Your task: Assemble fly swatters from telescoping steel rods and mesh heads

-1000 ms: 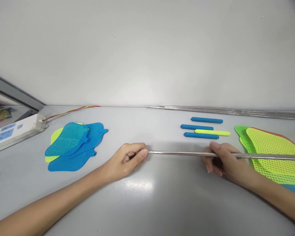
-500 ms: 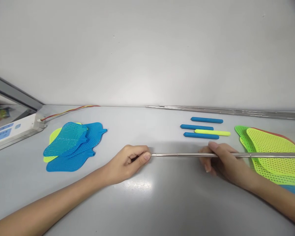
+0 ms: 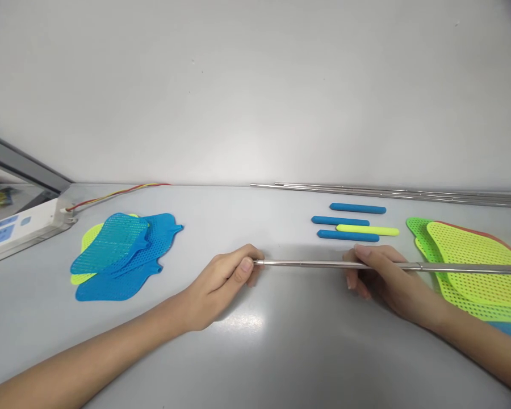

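Observation:
A thin silvery telescopic rod lies level across the front of me, running out of view at the right. Its narrow left end is pinched between the thumb and fingers of my left hand. Farther along, my right hand holds the rod with the thumb on top and the fingers curled beneath. Just beyond the right hand are several blue grip sleeves and a yellow grip sleeve. Under the rod's right part lie perforated yellow fly-swatter heads, with a green one at their left edge.
Blue fly-swatter heads overlap a yellow one on the left of the grey table. More metal rods lie along the wall. A white power strip with red and yellow wires sits at far left.
The rod has shifted a little to the left through the right hand, its joints now farther left. My left hand has moved slightly left with the rod's end, its fingers showing differently.

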Motion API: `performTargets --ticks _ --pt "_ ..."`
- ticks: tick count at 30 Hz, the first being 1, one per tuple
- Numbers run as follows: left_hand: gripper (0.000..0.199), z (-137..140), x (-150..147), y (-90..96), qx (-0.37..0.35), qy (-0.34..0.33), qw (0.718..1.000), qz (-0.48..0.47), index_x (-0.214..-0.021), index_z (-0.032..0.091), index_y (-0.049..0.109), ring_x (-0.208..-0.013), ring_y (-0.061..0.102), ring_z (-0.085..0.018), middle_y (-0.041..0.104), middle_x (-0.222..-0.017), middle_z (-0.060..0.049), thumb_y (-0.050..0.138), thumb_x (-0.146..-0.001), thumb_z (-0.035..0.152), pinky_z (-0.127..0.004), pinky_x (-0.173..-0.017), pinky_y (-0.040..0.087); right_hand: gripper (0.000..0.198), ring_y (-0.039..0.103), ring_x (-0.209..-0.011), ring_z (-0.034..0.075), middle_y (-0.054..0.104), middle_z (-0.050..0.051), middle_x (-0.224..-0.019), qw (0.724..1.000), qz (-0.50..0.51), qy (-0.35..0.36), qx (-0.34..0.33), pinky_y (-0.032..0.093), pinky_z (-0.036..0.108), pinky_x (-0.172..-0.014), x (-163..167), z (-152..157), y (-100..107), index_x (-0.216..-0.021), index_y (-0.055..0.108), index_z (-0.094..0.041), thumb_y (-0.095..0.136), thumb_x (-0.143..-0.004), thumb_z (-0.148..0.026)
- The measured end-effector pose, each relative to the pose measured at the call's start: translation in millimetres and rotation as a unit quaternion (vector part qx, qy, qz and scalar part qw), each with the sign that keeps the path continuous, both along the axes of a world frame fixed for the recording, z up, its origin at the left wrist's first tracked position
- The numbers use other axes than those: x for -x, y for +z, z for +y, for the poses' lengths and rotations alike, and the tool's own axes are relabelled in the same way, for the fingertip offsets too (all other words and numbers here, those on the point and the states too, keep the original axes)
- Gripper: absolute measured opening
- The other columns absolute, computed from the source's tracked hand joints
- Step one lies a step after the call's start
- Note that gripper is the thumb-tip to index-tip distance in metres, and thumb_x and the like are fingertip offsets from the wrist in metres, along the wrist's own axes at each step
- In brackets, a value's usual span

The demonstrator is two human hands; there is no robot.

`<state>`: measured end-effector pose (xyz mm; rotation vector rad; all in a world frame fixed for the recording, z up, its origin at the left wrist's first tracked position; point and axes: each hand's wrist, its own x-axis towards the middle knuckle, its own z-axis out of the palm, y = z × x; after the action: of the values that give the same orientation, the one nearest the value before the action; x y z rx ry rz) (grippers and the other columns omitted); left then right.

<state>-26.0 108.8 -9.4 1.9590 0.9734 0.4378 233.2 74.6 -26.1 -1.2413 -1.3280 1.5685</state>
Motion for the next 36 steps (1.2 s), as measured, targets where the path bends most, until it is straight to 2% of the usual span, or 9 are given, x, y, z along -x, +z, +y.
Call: performTargets --ticks 3,7,11,18,23,26,31,36 --pt "0.025 1 0 -1.8 -0.034 0.008 0.999 0.023 -0.081 0.016 0.048 -0.051 0.036 -0.007 0.041 -0.058 0.004 0.028 -0.086 0.031 -0.018 -0.049 0.031 0.042 0.043 -0.047 0.009 0.05 0.001 -0.052 1.0 -0.015 0.007 0.0 0.034 0.021 -0.046 1 0 1 -0.055 0.056 -0.015 0.034 -0.084 -0.037" --pt "0.023 3 -1 -4.5 -0.071 -0.015 0.997 0.039 -0.075 0.016 0.049 -0.051 0.036 -0.006 0.041 -0.058 0.004 0.031 -0.085 0.027 -0.016 -0.048 0.03 0.042 0.043 -0.047 0.009 0.05 0.0 -0.052 1.0 -0.02 0.01 -0.002 0.034 0.021 -0.046 2 0 2 -0.056 0.055 -0.015 0.035 -0.084 -0.038" --pt "0.024 2 -2 -5.9 -0.095 -0.029 0.994 0.054 -0.066 0.016 0.044 -0.047 0.032 -0.005 0.035 -0.054 0.005 0.032 -0.085 0.025 -0.016 -0.046 0.028 0.042 0.043 -0.046 0.009 0.049 0.0 -0.051 0.999 -0.037 0.01 -0.008 0.034 0.02 -0.046 1 0 3 -0.055 0.055 -0.015 0.034 -0.084 -0.039" --pt "0.027 1 0 -5.8 -0.1 -0.044 0.992 0.061 -0.059 0.016 0.037 -0.046 0.028 -0.005 0.031 -0.052 0.006 0.03 -0.085 0.022 -0.017 -0.045 0.027 0.045 0.048 -0.052 0.011 0.052 0.002 -0.055 0.986 -0.112 0.116 -0.03 0.039 0.022 -0.05 0 2 10 -0.06 0.056 -0.015 0.03 -0.084 -0.043" --pt "0.026 2 1 -5.6 -0.115 -0.077 0.988 0.076 -0.06 0.016 0.034 -0.047 0.029 -0.006 0.029 -0.053 0.005 0.03 -0.086 0.021 -0.019 -0.048 0.026 0.044 0.048 -0.052 0.01 0.052 0.002 -0.054 0.984 -0.113 0.135 -0.035 0.04 0.021 -0.05 -1 3 14 -0.062 0.058 -0.015 0.03 -0.085 -0.041" --pt "0.025 2 2 -5.8 -0.133 -0.099 0.982 0.085 -0.062 0.017 0.034 -0.048 0.03 -0.007 0.029 -0.053 0.005 0.03 -0.086 0.02 -0.02 -0.05 0.026 0.043 0.048 -0.049 0.01 0.051 0.001 -0.052 0.987 -0.089 0.135 -0.009 0.04 0.02 -0.046 -2 2 13 -0.062 0.058 -0.014 0.032 -0.084 -0.04" --pt "0.021 2 3 -5.7 -0.152 -0.112 0.977 0.099 -0.066 0.017 0.035 -0.05 0.032 -0.008 0.031 -0.054 0.005 0.029 -0.086 0.019 -0.021 -0.052 0.027 0.04 0.047 -0.043 0.009 0.049 0.001 -0.053 0.985 0.008 0.15 0.08 0.037 0.018 -0.035 1 -5 10 -0.068 0.054 -0.013 0.03 -0.084 -0.041" --pt "0.022 1 4 -7.4 -0.148 -0.107 0.979 0.092 -0.065 0.017 0.035 -0.049 0.032 -0.008 0.031 -0.054 0.004 0.028 -0.086 0.019 -0.021 -0.052 0.026 0.038 0.049 -0.049 0.009 0.051 0.003 -0.061 0.978 0.049 0.168 0.111 0.041 0.022 -0.046 6 -11 15 -0.075 0.054 -0.012 0.028 -0.086 -0.038"
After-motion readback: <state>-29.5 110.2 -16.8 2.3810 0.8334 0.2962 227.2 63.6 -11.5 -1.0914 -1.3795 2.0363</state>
